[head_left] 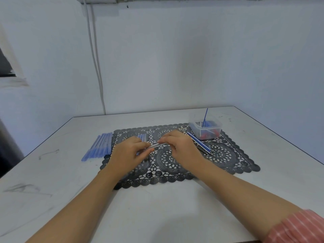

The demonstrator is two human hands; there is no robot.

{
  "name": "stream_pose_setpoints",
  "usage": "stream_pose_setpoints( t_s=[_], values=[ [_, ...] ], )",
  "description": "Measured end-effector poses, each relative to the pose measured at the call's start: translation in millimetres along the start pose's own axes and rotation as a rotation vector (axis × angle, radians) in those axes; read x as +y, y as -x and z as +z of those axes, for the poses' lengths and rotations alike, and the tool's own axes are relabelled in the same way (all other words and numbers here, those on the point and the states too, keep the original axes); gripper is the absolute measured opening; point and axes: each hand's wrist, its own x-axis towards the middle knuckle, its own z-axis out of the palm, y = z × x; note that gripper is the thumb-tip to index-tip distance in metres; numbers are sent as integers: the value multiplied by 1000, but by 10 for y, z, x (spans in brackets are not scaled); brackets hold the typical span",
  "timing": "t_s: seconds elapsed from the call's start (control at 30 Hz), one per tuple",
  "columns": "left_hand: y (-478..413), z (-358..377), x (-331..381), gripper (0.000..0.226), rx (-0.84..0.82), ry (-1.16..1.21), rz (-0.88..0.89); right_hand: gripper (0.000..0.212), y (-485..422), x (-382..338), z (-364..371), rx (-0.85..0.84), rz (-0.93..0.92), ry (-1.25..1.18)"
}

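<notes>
Fingers of left hand (128, 153) and right hand (180, 146) pinch one clear pen barrel (156, 145) between them.

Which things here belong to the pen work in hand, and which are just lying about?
Job, probably: clear pen barrel, pinched between left hand and right hand; loose refills; plastic tub of small parts; row of blue pens.
Lying about: black lace mat under the work; wall cable.

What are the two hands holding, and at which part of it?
One clear pen, over the black lace mat: the left hand pinches its left end, and the right hand pinches its right end.
</notes>
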Motion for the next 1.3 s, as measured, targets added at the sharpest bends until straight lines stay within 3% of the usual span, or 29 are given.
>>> stream_pose_setpoints(
  t_s=[0.13, 0.27, 0.57, 0.73, 0.9, 1.07, 1.3],
  values=[
    [-4, -8, 10, 43, 10, 7, 13, 40, 2, -20, 8, 60, 56, -116],
    [-9, -2, 4, 43, 2, -6, 14, 33, 3, -71, -18, 50, 244, -292],
    [-15, -4, 22, 39, 32, -16, 28, 44, -42, -128, -169, -5, 531, -539],
    [0, 3, 9, 41, 25, -6, 15, 37, -68, 7, -204, -33, 599, -366],
    [-4, 1, 7, 41, 16, -3, -1, 32, -34, 183, -93, -325, 482, -10],
    [-5, -7, 10, 43, 4, -2, -6, 28, -13, 217, -24, -473, 398, 123],
    [1, -9, 14, 44, -12, -6, -12, 24, -66, 131, -73, -567, 461, 161]
  ],
)
